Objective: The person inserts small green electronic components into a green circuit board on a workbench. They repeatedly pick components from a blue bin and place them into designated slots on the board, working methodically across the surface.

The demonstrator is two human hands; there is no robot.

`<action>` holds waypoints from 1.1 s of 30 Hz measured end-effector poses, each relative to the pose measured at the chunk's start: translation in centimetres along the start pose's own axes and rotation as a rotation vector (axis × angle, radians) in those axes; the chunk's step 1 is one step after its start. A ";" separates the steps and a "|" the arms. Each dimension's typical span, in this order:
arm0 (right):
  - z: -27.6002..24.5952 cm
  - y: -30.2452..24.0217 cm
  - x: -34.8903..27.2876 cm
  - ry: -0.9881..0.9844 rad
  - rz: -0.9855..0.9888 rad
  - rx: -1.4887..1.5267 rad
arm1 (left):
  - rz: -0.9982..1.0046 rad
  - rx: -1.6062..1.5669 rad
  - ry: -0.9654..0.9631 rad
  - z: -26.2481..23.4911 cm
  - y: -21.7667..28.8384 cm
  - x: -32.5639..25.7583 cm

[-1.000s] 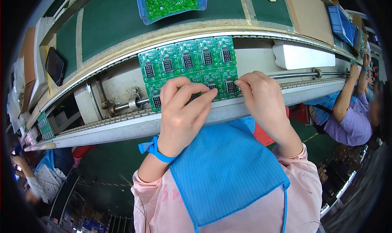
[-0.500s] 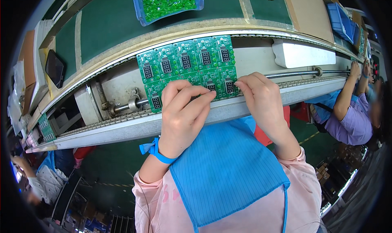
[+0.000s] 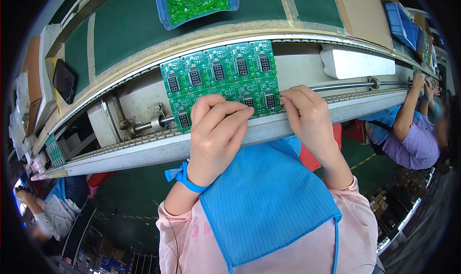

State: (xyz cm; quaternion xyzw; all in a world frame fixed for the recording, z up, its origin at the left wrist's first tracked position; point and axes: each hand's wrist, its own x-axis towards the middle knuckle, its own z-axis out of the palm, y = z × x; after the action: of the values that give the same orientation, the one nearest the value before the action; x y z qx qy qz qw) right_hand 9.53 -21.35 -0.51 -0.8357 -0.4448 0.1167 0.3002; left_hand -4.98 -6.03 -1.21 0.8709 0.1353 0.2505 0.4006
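At the far left a small green board (image 3: 54, 150) lay on the conveyor's edge, and above it a dark phone (image 3: 63, 80) rested on the bench; further along, a metal roller shaft (image 3: 152, 123) showed in the gap of the line; the green panel of circuit boards (image 3: 222, 79) sat across the conveyor rails (image 3: 144, 151), its far edge toward the green belt and its near edge under the person's fingers. The left hand (image 3: 214, 132), with a blue strap (image 3: 185, 178) at the wrist, lay flat over the panel's lower left part, fingers close together and pressing down rather than pinching; the right hand (image 3: 307, 115) was curled at the lower right corner, fingertips on the panel's edge, though whether they gripped it I could not tell. The panel looked thin, light and stiff, but likely to flex or snap along its scored lines, and its small displays seemed fragile; I judged it best taken by the bare edges, with both hands. Beyond it a blue bin of green parts (image 3: 196, 0) stood on the belt; a white foam block (image 3: 357, 62) lay to the right; a co-worker's arm (image 3: 408, 106) reached to the line at the far right.
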 end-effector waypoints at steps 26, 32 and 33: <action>-1.2 2.0 0.0 -0.043 0.484 0.938 | -0.261 -0.273 0.081 0.6 0.9 0.1; -1.8 3.1 0.0 0.000 0.500 1.232 | -0.276 -0.265 0.085 1.1 1.2 0.2; -1.6 3.1 -0.1 0.021 0.504 1.262 | -0.280 -0.262 0.084 1.2 1.2 0.2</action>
State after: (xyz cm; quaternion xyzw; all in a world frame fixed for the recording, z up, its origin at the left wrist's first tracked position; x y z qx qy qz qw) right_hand 12.27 -23.41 -1.13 -0.5796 -0.0800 0.4121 0.6985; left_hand -4.16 -7.48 -0.88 0.7728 0.2382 0.2439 0.5353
